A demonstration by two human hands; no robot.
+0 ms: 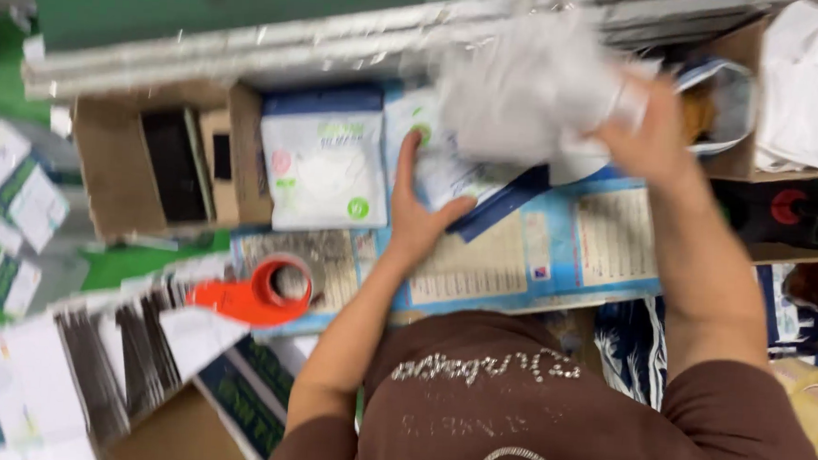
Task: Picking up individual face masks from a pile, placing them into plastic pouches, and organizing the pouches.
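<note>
My right hand [652,131] grips a crumpled clear plastic bag with white contents [528,87], raised above the work surface and blurred by motion. My left hand [417,207] presses flat on a white and blue packet [449,171] lying on a blue printed flattened carton [557,247]. A second white packet with a blue top [324,160] lies just left of my left hand. My brown sleeves and shirt fill the bottom of the view.
An orange tape dispenser [256,292] sits at the carton's left end. An open cardboard box [151,165] stands at left. Stacks of flat printed packets [94,363] fan out at lower left. Metal rails [297,42] run along the back. Tape rolls [815,401] lie at lower right.
</note>
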